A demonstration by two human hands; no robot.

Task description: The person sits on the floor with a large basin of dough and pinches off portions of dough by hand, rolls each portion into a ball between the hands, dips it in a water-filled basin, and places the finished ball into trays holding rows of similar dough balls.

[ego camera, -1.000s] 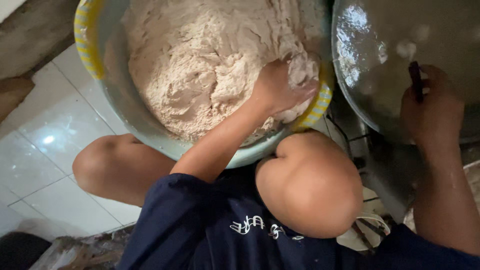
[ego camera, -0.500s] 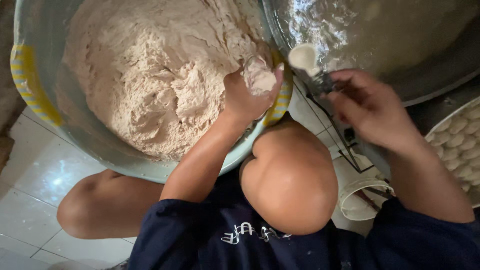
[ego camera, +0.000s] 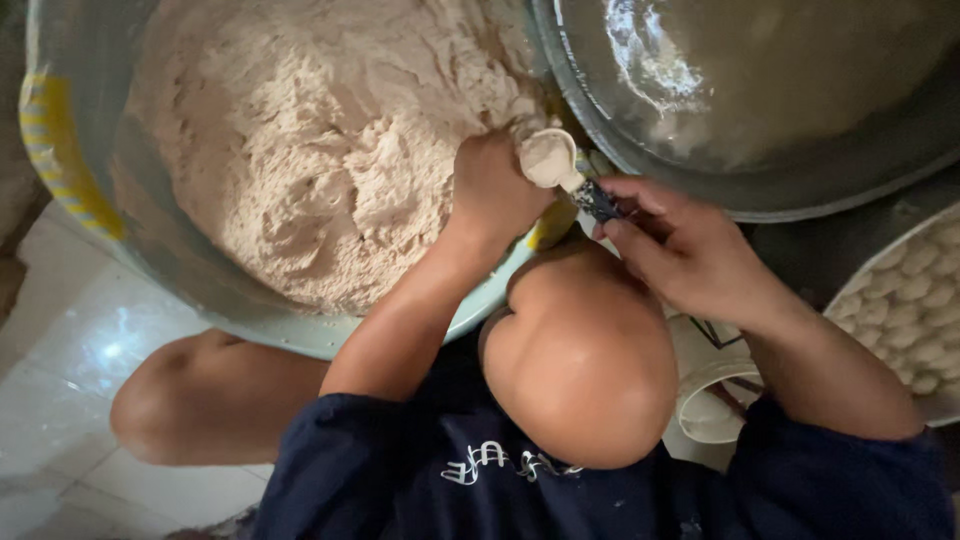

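dough (ego camera: 320, 170) fills the big basin (ego camera: 60, 150), heaped against its near rim. left hand (ego camera: 495, 190) closed on a pinch of dough at that rim, by the yellow edge. right hand (ego camera: 680, 245) grips a dark-handled spoon (ego camera: 555, 160), its bowl loaded and touching the left fingers. to do this well: keep the spoon over the rim, press the portion even, let scraps fall inside. metal pan (ego camera: 760, 90) past the right edge; tray of dough balls (ego camera: 900, 310) further right.
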